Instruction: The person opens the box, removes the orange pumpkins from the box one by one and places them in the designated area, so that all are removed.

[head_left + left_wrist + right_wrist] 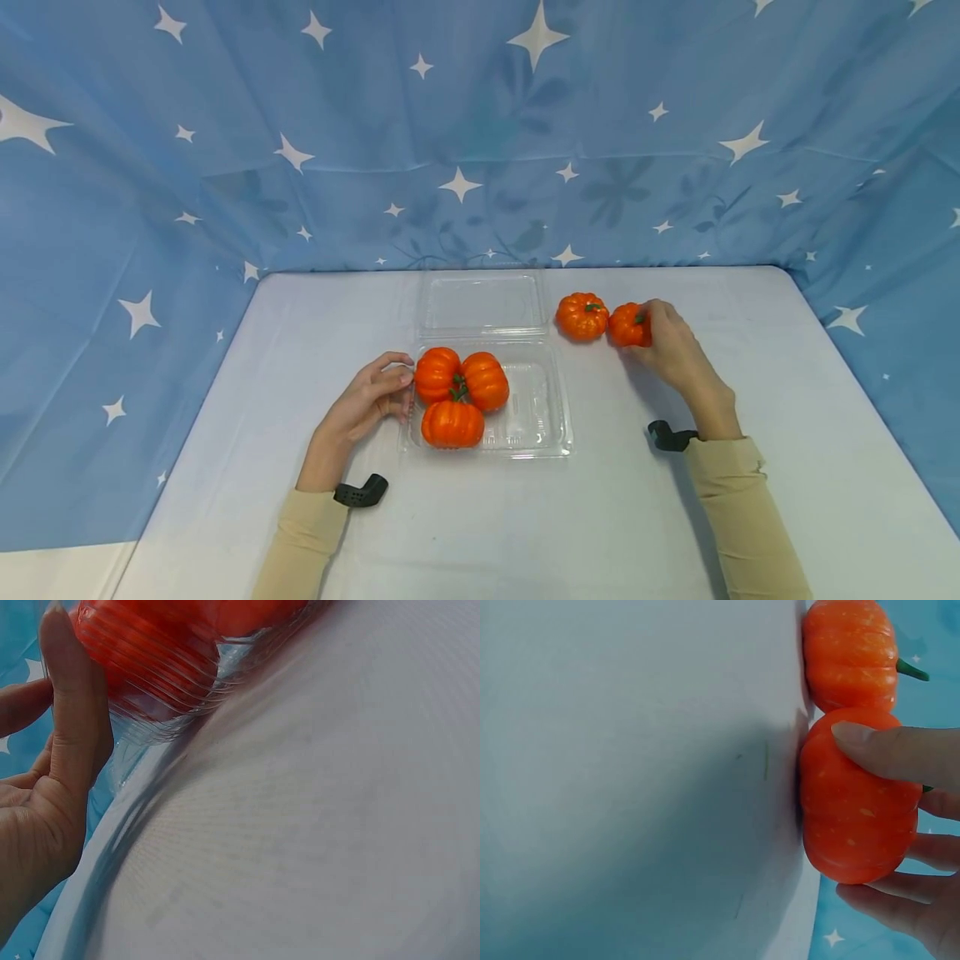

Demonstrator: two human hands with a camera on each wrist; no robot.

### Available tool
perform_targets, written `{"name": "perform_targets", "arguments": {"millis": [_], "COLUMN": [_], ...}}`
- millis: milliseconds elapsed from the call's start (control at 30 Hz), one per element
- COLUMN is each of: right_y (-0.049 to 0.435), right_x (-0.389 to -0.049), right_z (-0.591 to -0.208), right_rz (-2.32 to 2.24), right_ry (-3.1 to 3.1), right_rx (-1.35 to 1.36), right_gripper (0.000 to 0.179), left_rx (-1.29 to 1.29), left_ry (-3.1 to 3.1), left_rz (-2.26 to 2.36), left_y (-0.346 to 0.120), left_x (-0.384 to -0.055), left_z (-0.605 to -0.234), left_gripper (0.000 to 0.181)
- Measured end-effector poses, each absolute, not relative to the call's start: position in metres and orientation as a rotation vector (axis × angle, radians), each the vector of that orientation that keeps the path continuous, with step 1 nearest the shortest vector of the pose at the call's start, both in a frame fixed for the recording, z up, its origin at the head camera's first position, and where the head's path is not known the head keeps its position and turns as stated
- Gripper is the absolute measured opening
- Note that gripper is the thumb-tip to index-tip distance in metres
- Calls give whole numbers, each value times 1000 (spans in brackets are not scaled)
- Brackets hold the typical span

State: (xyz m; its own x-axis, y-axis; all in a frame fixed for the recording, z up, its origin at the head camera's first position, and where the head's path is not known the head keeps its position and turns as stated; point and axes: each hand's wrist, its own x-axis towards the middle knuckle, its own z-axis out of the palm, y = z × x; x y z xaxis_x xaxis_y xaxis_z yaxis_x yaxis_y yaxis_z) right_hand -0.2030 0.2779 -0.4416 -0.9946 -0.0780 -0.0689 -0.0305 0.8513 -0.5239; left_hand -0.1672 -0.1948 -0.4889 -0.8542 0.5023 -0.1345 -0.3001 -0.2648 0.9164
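Note:
A clear plastic clamshell box (525,454) lies with its lid (483,304) folded back. Three small orange pumpkins, one of them the front pumpkin (452,425), sit together in the left part of its base. At the box's left wall is my left hand (365,396); in the left wrist view its thumb (66,682) lies straight along the plastic. My right hand (670,346) grips another small pumpkin (859,814), thumb on the near side and fingers around the far side. Right beside that one stands a second loose pumpkin (582,317) with a green stem.
A white cloth covers the table (600,525). Blue curtains (480,125) with white stars hang behind it and at both sides. A black wrist camera (362,492) is strapped to the left wrist, another camera (670,436) to the right.

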Motion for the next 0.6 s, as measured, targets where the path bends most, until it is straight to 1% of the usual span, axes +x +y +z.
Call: {"name": "perform_targets", "arguments": {"millis": [300,500,600], "right_y": [278,279,278], "right_x": [-204,-204,-203], "right_z": [-445,-443,-439], "right_rz": [-820,-798,-760], "right_ry": [2920,2947,2999], "right_rx": [-50,-93,-128], "right_gripper": [69,84,83], "left_rx": [246,238,238], "left_ry": [1498,1508,1511], "left_rz": [2143,2140,2140], "left_y": [-195,-195,-195], "left_x": [-167,-167,-167], "left_z": [-490,-489,-488], "left_gripper": [20,20,20]}}
